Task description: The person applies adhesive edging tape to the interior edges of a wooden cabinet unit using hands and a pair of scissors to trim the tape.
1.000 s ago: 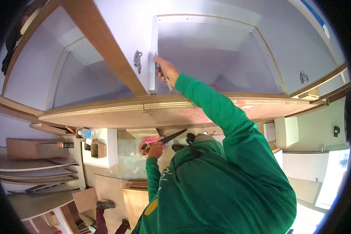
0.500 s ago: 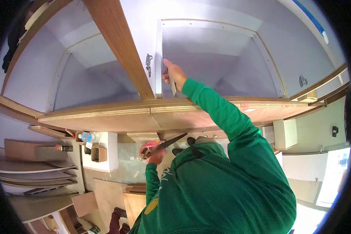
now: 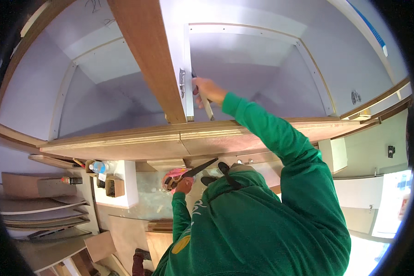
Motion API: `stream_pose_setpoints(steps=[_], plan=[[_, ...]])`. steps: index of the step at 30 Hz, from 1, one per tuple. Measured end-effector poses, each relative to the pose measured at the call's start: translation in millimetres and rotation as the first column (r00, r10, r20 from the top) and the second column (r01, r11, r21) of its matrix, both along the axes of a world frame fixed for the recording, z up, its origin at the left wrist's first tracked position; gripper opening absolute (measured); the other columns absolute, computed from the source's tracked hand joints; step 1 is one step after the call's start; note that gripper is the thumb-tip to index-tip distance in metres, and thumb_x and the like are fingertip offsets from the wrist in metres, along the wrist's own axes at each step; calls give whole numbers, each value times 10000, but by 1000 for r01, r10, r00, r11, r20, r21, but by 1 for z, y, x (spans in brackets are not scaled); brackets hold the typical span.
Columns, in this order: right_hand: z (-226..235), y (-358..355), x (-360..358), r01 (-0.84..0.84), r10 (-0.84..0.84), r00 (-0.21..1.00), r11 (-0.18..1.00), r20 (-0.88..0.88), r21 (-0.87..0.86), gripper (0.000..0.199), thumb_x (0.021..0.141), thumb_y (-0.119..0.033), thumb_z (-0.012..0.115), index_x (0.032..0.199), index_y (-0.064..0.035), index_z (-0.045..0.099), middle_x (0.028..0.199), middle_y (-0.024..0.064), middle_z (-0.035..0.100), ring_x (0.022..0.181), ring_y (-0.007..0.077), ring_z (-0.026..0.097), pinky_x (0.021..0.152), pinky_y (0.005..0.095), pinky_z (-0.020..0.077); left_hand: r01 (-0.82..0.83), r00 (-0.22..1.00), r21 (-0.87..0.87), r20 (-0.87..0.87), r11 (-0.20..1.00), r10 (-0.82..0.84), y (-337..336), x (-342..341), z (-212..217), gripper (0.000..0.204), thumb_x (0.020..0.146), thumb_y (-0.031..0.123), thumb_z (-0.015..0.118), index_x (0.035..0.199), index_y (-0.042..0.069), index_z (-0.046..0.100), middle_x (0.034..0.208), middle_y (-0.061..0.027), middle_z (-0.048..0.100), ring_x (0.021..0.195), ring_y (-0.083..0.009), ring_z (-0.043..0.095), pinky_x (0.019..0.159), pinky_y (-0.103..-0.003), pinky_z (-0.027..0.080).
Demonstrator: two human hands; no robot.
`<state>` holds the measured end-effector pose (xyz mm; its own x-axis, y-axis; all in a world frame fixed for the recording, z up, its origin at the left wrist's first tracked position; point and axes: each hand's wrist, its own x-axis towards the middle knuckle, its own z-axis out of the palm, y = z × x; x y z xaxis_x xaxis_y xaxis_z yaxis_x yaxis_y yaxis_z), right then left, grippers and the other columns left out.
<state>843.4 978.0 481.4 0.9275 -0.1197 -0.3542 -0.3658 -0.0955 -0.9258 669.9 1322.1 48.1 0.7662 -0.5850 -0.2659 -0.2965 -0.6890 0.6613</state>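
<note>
Right cabinet compartment point(image 3: 248, 50): right hand point(image 3: 207, 90) at its left side, grasping wooden strip point(image 3: 209, 110). Left hand point(image 3: 184, 185), nearer, grips handsaw point(image 3: 200, 168). Cardboard box point(image 3: 119, 188), left: contents dark, unidentifiable. Versus earlier frame: strip's near end swung right.

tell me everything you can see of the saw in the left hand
The saw has a long, dark, metal-looking blade narrowing to its tip, and a brown, wood-looking handle. The left hand grips it at the handle end, and the blade slants toward the picture's upper right. Its teeth are too small to make out. Whether it touches the pink thing behind it, I can't tell.
</note>
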Motion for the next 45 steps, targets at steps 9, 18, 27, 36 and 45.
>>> stream_pose_setpoints(steps=[9,18,27,36,45], plan=[[22,4,5,-174,162,979,980,-120,-94,397,1029,-350,414,1187,10,473,924,144,575,587,229,641,514,386,569,-30,983,126,-174,992,52,19,-12,-4,537,909,449,515,1154,-20,606,1069,-301,665,1026,-459,635,882,-536,503],[35,26,4,-176,194,981,893,2,-415,446,976,-290,429,1151,110,516,900,284,679,691,341,721,619,440,613,143,986,118,-108,983,-131,19,17,-52,402,916,349,527,1115,17,638,1111,-247,676,1041,-440,636,892,-501,513],[28,27,15,-166,168,984,777,-54,-608,425,967,-226,372,1255,66,483,767,207,686,567,300,690,568,424,591,412,911,-131,40,902,-410,-31,48,-52,313,897,259,495,1045,53,678,1049,-197,704,1011,-383,664,895,-465,527],[22,31,16,-215,270,963,765,-1,-607,328,921,-124,452,902,90,700,788,239,701,676,355,722,686,443,605,198,980,-102,-3,975,-199,-29,51,-42,347,891,279,525,1135,83,675,1087,-194,704,1037,-379,656,916,-445,518],[13,6,36,-24,13,1000,868,-26,-496,427,940,-251,453,958,134,637,827,286,695,644,376,711,676,482,592,288,958,-37,-2,957,-288,-20,36,-53,322,908,289,481,1049,53,650,1022,-211,688,1005,-419,641,860,-488,528]])
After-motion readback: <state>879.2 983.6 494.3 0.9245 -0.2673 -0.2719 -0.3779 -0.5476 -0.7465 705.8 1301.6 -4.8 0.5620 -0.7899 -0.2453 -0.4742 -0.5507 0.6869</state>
